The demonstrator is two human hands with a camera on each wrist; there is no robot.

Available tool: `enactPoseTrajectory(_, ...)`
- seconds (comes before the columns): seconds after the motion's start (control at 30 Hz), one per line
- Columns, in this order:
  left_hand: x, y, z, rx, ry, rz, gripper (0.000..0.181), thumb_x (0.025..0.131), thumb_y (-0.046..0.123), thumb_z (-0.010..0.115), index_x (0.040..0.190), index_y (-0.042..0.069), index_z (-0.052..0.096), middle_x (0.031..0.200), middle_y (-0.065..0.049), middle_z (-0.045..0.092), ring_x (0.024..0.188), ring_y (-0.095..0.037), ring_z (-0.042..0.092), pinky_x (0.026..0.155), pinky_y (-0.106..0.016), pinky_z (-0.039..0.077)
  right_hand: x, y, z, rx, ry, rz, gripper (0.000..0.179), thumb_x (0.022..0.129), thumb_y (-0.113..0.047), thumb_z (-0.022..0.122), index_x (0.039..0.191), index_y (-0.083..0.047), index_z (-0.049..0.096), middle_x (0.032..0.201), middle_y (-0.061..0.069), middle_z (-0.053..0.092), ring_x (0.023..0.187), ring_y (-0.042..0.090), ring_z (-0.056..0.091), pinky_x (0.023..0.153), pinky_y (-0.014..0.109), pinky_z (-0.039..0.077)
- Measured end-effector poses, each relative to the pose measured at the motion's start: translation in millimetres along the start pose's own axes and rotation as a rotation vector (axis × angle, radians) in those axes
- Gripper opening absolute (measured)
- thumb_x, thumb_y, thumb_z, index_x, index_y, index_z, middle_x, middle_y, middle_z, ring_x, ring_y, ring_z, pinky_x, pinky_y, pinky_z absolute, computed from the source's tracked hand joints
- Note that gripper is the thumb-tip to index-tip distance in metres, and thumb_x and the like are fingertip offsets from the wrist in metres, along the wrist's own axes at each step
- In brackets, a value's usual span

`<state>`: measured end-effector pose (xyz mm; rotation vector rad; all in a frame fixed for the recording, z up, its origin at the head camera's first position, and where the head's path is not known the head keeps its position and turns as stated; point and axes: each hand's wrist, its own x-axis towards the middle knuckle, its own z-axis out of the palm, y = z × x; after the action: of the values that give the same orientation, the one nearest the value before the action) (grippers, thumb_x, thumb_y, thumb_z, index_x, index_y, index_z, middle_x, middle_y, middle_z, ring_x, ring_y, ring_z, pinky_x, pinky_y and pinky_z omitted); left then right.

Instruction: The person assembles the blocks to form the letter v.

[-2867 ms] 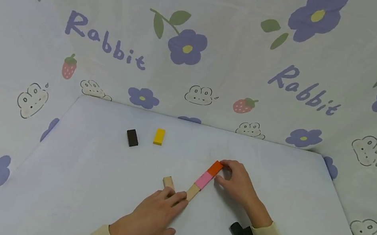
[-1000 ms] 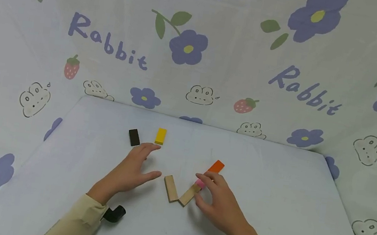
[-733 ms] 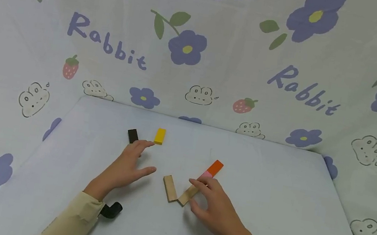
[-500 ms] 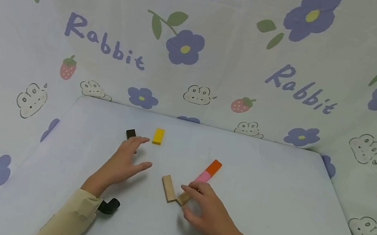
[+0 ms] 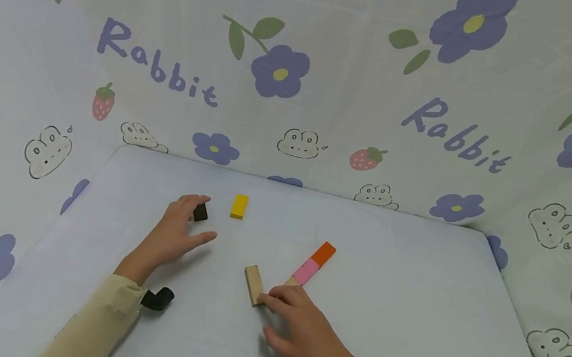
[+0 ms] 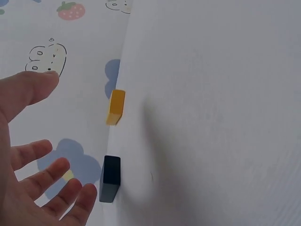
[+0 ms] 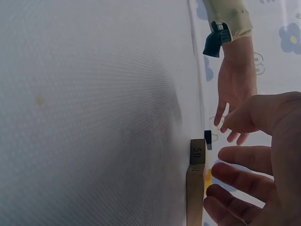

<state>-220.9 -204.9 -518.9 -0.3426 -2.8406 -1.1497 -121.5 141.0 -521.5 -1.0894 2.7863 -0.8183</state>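
Observation:
My left hand (image 5: 174,233) hovers beside the black block (image 5: 201,212), its fingers partly covering it; in the left wrist view a gap separates the loosely spread fingers (image 6: 70,193) from that block. A yellow block (image 5: 239,207) lies just to the right. My right hand (image 5: 302,333), fingers loosely bent and holding nothing visible, is over the near end of a slanted row. This row joins an orange block (image 5: 323,253), a pink block (image 5: 306,271) and a plain wooden block (image 5: 293,281), mostly hidden by the hand. Another wooden block (image 5: 252,285) leans the other way, forming a V.
The blocks lie on a white tabletop (image 5: 436,321). Behind and beside it hangs a white cloth (image 5: 337,45) printed with flowers, rabbits and strawberries. A black wrist device (image 5: 158,298) sticks out from the left sleeve (image 5: 96,316).
My left hand has left the wooden blocks and moved up and left to the black block. My right hand has slid down the row from the orange block to its near end.

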Motion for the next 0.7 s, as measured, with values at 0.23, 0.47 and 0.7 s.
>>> enactPoseTrajectory(0.23, 5.6, -10.1, -6.9, -0.009, 0.02, -0.009, 0.081, 0.098, 0.031, 0.083, 0.163, 0.006, 0.041, 0.165, -0.023, 0.036, 0.132, -0.046, 0.051, 0.108, -0.061, 0.048, 1.8, -0.5, 4.2, -0.048, 0.011, -0.035, 0.045, 0.098, -0.023, 0.078, 0.142, -0.016, 0.073, 0.132, -0.004, 0.063, 0.123, 0.013, 0.052, 0.101, 0.036, 0.054)
enactPoseTrajectory(0.47, 9.6, -15.6, -9.2, -0.028, 0.01, -0.029, 0.083, 0.097, 0.03, 0.084, 0.164, 0.006, 0.04, 0.166, -0.023, 0.035, 0.133, -0.046, 0.05, 0.108, -0.061, 0.048, 2.7, -0.2, 6.7, -0.084, 0.022, -0.056, 0.041, 0.097, -0.021, 0.079, 0.137, -0.013, 0.075, 0.132, -0.002, 0.064, 0.124, 0.015, 0.053, 0.1, 0.035, 0.054)
enactPoseTrajectory(0.7, 19.5, -22.8, -14.4, -0.028, 0.003, -0.06, 0.083, 0.096, 0.025, 0.085, 0.163, 0.007, 0.041, 0.166, -0.022, 0.036, 0.135, -0.046, 0.047, 0.113, -0.061, 0.044, 3.2, -0.5, 4.8, -0.108, 0.011, -0.076, 0.041, 0.097, -0.02, 0.079, 0.137, -0.012, 0.076, 0.131, 0.0, 0.064, 0.122, 0.016, 0.053, 0.099, 0.034, 0.054)
